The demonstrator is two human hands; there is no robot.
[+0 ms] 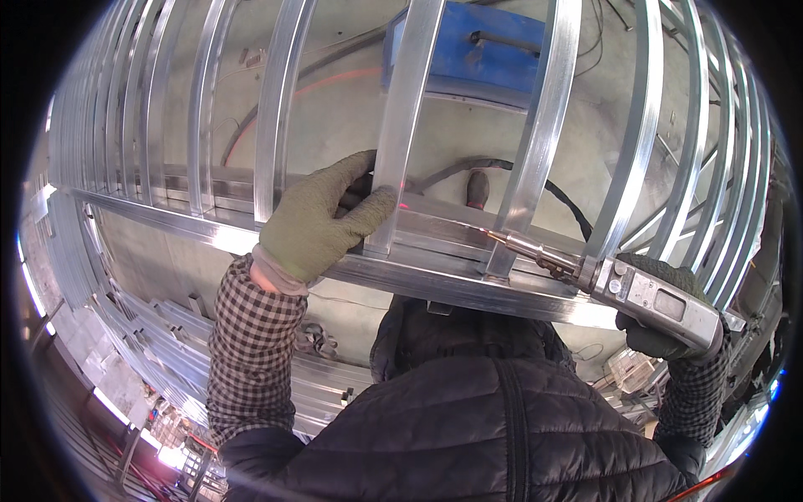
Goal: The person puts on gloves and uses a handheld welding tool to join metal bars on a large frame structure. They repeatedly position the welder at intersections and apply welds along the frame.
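Head view: The left hand (pixel 314 222), partly curled, holds one metal bar (pixel 403 109) near its foot on the lower rail (pixel 468 287), thumb across the face (fingertips hidden). The right hand (pixel 669 273) is closed around the handheld torch (pixel 640 291), nozzle directed toward the bar, apart from it. Apparent step: aligning for welding; next move calls for steady aim. Count: two hands, one torch, one blue box (pixel 468 79); bars exceed ten, exact number indeterminable.

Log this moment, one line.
left hand: holding metal bar | right hand: holding handheld tool | nozzle: aimed toward that bar | blue box: in view
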